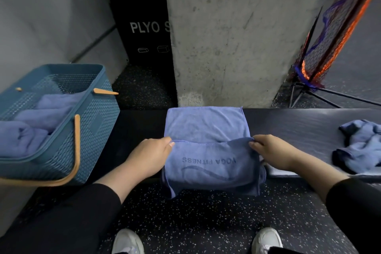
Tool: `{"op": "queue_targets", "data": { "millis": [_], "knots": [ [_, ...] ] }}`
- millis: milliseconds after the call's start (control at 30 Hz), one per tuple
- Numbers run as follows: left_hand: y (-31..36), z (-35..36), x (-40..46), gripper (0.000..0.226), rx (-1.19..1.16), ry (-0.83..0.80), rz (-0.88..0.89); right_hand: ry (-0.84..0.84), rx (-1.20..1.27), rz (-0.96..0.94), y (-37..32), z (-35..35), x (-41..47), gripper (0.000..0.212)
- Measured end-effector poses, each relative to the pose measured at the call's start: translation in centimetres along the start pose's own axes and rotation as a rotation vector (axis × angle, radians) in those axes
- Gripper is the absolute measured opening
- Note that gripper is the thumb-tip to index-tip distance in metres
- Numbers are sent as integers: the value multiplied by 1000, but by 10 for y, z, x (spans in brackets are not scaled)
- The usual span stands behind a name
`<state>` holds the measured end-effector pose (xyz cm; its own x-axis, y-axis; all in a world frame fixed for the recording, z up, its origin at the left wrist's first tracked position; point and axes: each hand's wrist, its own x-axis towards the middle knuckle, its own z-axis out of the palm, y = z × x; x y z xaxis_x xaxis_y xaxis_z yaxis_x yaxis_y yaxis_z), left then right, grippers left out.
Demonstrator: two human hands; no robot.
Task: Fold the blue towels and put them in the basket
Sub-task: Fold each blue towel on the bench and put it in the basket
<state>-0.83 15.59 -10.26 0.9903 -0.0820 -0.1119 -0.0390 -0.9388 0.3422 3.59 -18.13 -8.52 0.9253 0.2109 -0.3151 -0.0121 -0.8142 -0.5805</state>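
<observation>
A blue towel [206,128] is spread on the dark table [299,121], straight ahead, its near part draped over the front edge with upside-down print showing. A folded edge is pinched at both ends: the left hand [150,156] has a narrow grip on the left corner, the right hand [274,150] a narrow grip on the right corner. To fold well, both corners should be carried together toward the far hem, kept level and taut, and matched edge to edge before being pressed flat (the hanging part looks likely to drag askew). Count: one towel in hand; one crumpled blue towel [362,146] well apart at the right of the table; three folded towels [41,119] visible inside the blue basket [92,121], more possibly hidden. One basket, at the left of the table, with tan handles. Something pale lies under the right wrist, not identifiable.
</observation>
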Motion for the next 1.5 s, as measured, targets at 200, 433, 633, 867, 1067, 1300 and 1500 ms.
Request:
{"op": "queue_targets", "data": {
  "millis": [200, 433, 633, 867, 1067, 1300, 1500],
  "knots": [
    [-2, -17, -4, 42, -568, 141, 25, 53, 544, -55, -7, -4, -11, 28],
    [4, -42, 36, 32, -997, 309, -112, 320, 783, -100, -32, -26, 21, 43],
    [0, -18, 84, 39, -584, 397, -160, 460, 303, -22, -35, -8, 72, 32],
    [-15, 15, 95, 37, -258, 241, -133, 286, 73, 26, -20, 4, 84, 36],
    [-21, 8, 72, 38, -181, 202, -105, 159, 37, 42, -15, 1, 66, 35],
    [-22, 5, 58, 37, -150, 196, -153, 318, -51, 27, -6, -4, 59, 29],
    [-23, 5, 78, 39, -133, 279, -229, 350, -74, 45, -1, 0, 79, 32]
  ]
}}
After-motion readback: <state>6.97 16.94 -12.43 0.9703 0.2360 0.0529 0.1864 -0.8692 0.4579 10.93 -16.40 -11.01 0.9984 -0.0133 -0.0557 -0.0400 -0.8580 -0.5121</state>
